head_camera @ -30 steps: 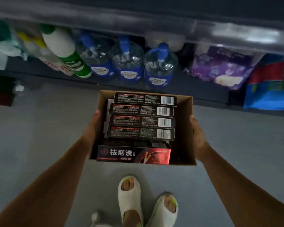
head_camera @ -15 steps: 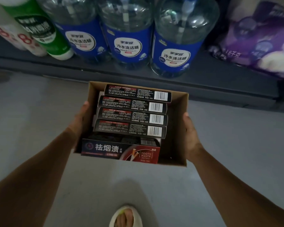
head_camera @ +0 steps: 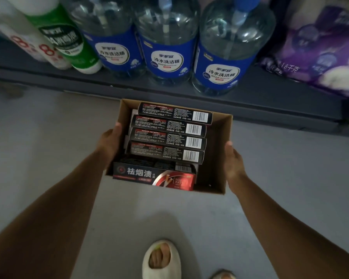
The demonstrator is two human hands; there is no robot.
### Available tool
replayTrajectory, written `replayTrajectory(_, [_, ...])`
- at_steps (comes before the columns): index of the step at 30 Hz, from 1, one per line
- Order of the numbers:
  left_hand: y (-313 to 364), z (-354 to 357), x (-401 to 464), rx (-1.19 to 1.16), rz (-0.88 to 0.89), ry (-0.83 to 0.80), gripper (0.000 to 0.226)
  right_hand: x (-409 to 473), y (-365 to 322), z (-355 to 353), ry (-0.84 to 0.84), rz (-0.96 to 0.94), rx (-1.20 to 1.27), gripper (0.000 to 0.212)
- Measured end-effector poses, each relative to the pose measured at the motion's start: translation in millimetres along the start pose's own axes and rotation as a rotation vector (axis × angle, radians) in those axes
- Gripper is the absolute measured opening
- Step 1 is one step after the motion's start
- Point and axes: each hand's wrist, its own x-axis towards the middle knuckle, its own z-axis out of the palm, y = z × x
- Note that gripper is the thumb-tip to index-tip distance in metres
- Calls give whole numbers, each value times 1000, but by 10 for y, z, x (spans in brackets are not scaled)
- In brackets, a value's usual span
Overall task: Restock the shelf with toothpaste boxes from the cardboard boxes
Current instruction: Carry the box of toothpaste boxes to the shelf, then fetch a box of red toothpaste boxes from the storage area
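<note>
Single head-worn view, looking steeply down and forward, close over the floor (head_camera: 48,158), facing the bottom shelf (head_camera: 270,101)

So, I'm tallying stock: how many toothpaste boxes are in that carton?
5 visible in the cardboard box: four barcode-up, stacked back to front, one front-facing nearest. More may hide underneath.

Inside the cardboard box (head_camera: 218,154), the frontmost toothpaste box (head_camera: 153,176) read "祛烟渍"; boxes behind it carried barcodes. Beyond the box, three blue-labelled detergent bottles (head_camera: 220,63) read "冷水洗洁精"; to their right, a purple pack (head_camera: 318,55) showed "18千克".
</note>
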Motion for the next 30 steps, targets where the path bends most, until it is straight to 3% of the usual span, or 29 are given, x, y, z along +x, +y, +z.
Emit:
replayTrajectory(3, [199,-134,-406,316,128,41,46,-294,-111,-150,40,-117,-427,41])
replayTrajectory(6, [317,-243,-917,590,211,14,35,-697,-319,-395,-104,-180,-828,33])
replayTrajectory(8, [376,-293,-1341,756,301,-98,27,-1020,-460,-542,-264,-212,-1083,33])
replayTrajectory(11, [539,-341,-2127,1034,388,-365,32,-1643,-694,-820,-412,-234,-1267,37])
replayTrajectory(14, [848,-441,-2963,1176,478,-476,35,-2388,-966,-1212,-415,-270,-1290,39])
replayTrajectory(18, [1329,-612,-4114,1194,614,-488,31,-3310,-1195,-1871,-375,-249,-1266,36])
replayTrajectory(30, [1987,-581,-6634,1504,944,-709,29,-5249,-1402,-3619,-97,-18,-963,36])
